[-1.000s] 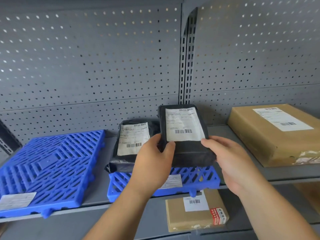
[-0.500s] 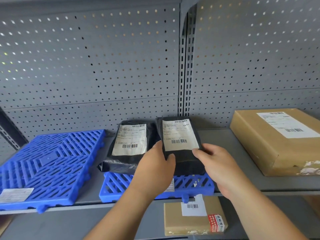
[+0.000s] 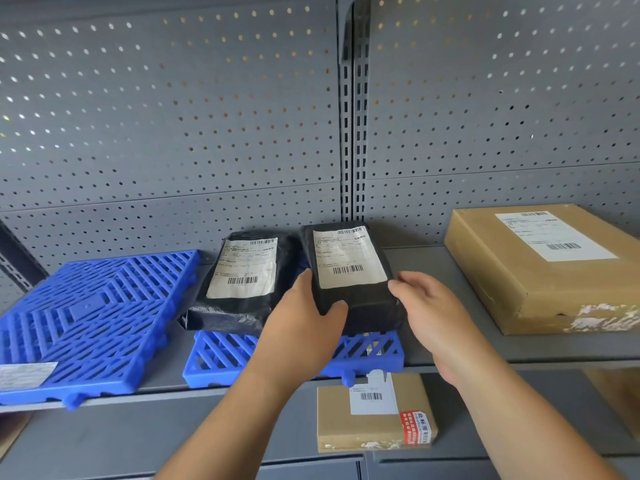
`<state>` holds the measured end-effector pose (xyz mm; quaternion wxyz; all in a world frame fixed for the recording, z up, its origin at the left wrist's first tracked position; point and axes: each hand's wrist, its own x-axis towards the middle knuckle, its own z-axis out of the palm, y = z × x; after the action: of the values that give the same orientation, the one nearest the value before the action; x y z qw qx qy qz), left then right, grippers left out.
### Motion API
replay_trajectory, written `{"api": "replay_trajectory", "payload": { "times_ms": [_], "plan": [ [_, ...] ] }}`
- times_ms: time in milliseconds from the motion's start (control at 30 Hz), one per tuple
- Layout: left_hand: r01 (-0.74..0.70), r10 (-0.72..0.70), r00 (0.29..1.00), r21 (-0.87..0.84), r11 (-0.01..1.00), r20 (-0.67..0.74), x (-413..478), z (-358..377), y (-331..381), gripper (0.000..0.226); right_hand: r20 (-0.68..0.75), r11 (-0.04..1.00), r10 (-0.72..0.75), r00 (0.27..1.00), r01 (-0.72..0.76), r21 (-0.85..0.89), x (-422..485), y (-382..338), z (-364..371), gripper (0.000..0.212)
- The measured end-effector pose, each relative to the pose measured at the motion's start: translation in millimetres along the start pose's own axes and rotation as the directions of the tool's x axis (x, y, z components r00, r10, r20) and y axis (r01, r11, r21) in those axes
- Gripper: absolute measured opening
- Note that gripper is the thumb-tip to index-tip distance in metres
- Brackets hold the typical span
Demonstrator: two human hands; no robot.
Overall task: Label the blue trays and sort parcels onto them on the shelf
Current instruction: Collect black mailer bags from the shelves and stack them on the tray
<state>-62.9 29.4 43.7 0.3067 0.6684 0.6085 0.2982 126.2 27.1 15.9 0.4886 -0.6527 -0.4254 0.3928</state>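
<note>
Black parcel [image 3: 349,282] clasped between left fingers [image 3: 330,308] and right fingers [image 3: 403,287].

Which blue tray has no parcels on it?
The left tray, bare but for a label; the middle tray bears the loose black parcel and the held black parcel.

Your left black parcel [image 3: 242,282] and right black parcel [image 3: 349,268] lie label-up, side by side, on the centre blue tray [image 3: 221,355].

Place: parcel depot or stockroom
Shelving: grey steel shelf [image 3: 424,259], perforated back panel [image 3: 173,116]
Goods: barcode-labelled parcels [image 3: 540,268], blue trays [image 3: 97,317]
</note>
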Motion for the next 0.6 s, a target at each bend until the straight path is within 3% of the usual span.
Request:
{"api": "replay_trajectory", "payload": {
  "times_ms": [67,133,400,600],
  "plan": [
    [-0.027,0.028,1.000,0.102,0.994,-0.014,-7.6,0.2,2.3,0.060,-0.027,1.000,-0.009,1.000,0.009,0.016,-4.1,-1.3,-4.6,0.040],
    [-0.067,0.072,0.997,0.168,0.983,-0.027,-13.7,-1.0,3.7,0.076,-0.048,1.000,-0.024,0.999,0.025,0.006,-11.3,-4.0,-8.4,0.037],
    [-0.305,0.328,0.944,0.277,0.911,-0.041,-40.0,-20.5,-1.0,0.065,-0.178,0.966,-0.194,0.965,0.157,-0.204,-65.0,-16.9,-11.4,0.039],
    [-0.478,0.487,0.873,0.221,0.850,0.013,-66.6,-19.8,-9.4,0.058,-0.300,0.864,-0.277,0.913,0.100,-0.493,-129.7,-13.9,-11.1,0.049]
  ]
}}
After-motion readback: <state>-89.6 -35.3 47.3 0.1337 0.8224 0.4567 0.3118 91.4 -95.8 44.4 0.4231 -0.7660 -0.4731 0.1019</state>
